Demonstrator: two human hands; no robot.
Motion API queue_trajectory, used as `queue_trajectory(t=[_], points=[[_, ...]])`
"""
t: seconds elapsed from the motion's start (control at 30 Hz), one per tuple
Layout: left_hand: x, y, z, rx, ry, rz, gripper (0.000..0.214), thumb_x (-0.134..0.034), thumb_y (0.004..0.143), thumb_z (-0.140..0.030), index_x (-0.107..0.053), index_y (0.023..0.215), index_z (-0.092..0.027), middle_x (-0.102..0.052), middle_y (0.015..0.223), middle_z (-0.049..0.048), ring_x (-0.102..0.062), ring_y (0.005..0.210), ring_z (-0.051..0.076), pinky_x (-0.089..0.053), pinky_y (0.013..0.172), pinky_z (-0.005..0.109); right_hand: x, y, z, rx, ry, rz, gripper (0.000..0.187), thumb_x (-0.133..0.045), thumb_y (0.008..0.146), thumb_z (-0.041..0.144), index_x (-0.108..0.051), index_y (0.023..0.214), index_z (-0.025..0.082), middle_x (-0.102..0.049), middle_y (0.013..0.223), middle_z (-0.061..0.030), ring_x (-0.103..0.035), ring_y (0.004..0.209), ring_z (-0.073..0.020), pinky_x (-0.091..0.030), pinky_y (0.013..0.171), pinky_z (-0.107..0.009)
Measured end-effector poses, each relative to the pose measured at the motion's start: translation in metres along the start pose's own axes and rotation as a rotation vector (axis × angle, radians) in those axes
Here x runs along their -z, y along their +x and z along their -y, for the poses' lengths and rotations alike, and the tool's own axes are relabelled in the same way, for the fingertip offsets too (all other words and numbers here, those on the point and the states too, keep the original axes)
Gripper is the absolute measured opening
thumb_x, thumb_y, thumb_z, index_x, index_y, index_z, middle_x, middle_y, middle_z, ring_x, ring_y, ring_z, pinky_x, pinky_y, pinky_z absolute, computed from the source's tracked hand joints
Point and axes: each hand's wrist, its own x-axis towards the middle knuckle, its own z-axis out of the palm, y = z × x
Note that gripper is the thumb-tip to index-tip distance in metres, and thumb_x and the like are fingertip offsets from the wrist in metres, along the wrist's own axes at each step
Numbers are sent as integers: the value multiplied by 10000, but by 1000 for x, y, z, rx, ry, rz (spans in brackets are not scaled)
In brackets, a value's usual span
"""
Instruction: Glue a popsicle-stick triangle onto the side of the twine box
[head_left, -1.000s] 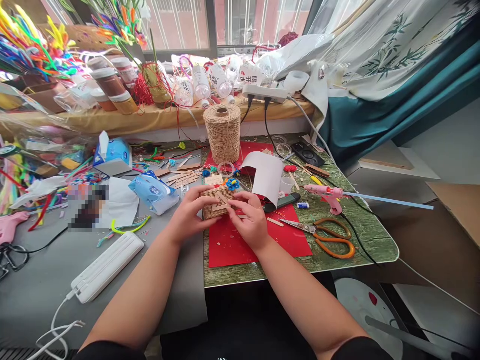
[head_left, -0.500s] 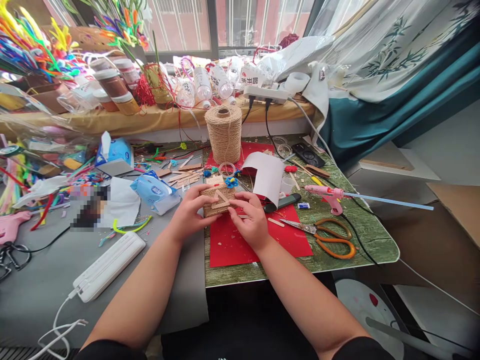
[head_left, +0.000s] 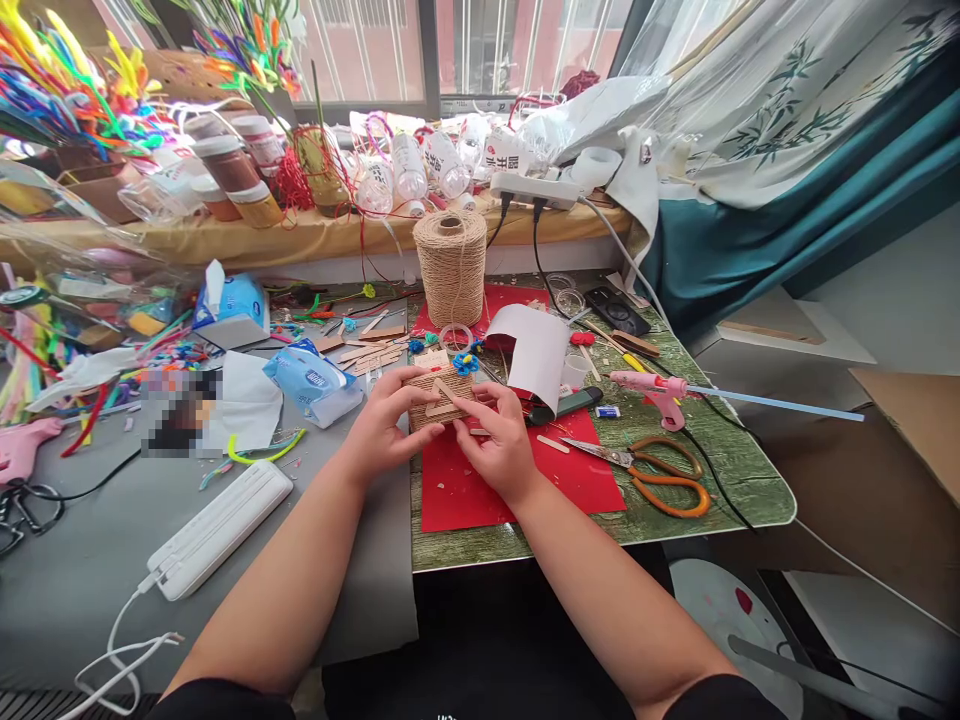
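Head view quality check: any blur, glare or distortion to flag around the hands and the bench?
Head view: left hand, right hand and the twine-wrapped box are sharp, evenly lit, without glare. Head view: the window is bright, slightly washed. Head view: a pixelated patch masks something left of the hands; wide-angle bowing toward the edges.

left hand (head_left: pixel 380 432), right hand (head_left: pixel 501 446), twine-wrapped box (head_left: pixel 442 397), scissors (head_left: pixel 651 472)

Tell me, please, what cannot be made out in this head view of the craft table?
Head view only.
Twine-wrapped box: near side and base hidden by the left hand and right hand.
Pixelated patch on the grey mat: blurred, contents unknowable.
Bottle labels on the sill: too small to read.
Pink tool at far left: cut off by the frame edge.
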Motion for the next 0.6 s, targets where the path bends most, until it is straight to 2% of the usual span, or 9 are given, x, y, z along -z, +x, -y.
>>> queue_trajectory(t=[0.1,0.2,0.4,0.6], points=[[-3,1,-3,73,-53,-54,164,-625,981,-324,-688,1114,-251,-568,1368,94,-536,1346,269,-441,1158,507,0,0,1,3,-2,-5,387,-678,922,186,-722,1292,294,-568,1306,-108,-598,1212,-269,-567,1027,-467],[-7,2,-3,127,-96,-95,120,-612,988,-307,-676,1064,-240,-587,1327,90,-550,1326,260,-442,1154,497,0,0,0,6,3,5,413,-663,919,173,-710,1309,302,-562,1320,-110,-592,1227,-275,-568,1022,-469],[-11,3,1,124,-112,-135,320,-640,963,-338,-560,1256,-237,-603,1324,111,-566,1303,267,-459,1148,512,0,0,0,-1,-3,9,480,-663,923,204,-639,1389,316,-581,1345,-109,-589,1242,-291,-538,1071,-512],[-7,4,-5,88,-30,-97,366,-617,978,-322,-583,1334,-245,-592,1360,105,-556,1320,271,-449,1161,507,1,-1,-3,-12,28,26,399,-658,967,244,-664,1361,305,-578,1357,-113,-596,1226,-286,-534,1070,-508]])
